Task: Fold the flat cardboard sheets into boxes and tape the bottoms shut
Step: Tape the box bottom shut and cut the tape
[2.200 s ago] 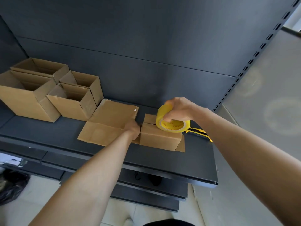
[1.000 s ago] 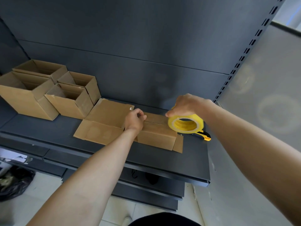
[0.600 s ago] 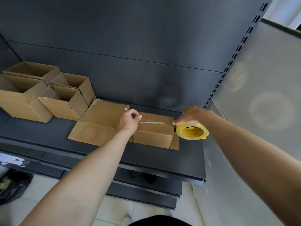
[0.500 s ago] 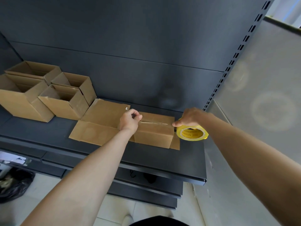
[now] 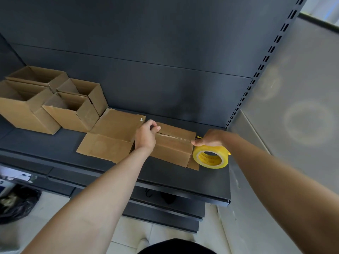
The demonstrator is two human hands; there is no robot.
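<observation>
A small folded cardboard box (image 5: pixel 172 149) lies bottom up on the dark shelf (image 5: pixel 179 180), a strip of clear tape running along its seam. My left hand (image 5: pixel 146 136) has its fingers curled at the box's left end, where the tape starts. My right hand (image 5: pixel 211 139) grips the yellow tape roll (image 5: pixel 211 158) just off the box's right edge, thumb pressing at the corner. A flat cardboard sheet (image 5: pixel 111 134) lies directly left of the box.
Several open finished boxes (image 5: pixel 71 110) stand at the shelf's left end. A yellow cutter (image 5: pixel 199 137) peeks out behind my right hand. A perforated upright (image 5: pixel 256 74) and grey panel bound the right. A black bag (image 5: pixel 16 204) sits on the floor below.
My right hand has drawn the tape roll from above the box across its seam to the right edge and down to the shelf. My left hand shifted onto the seam's left end.
</observation>
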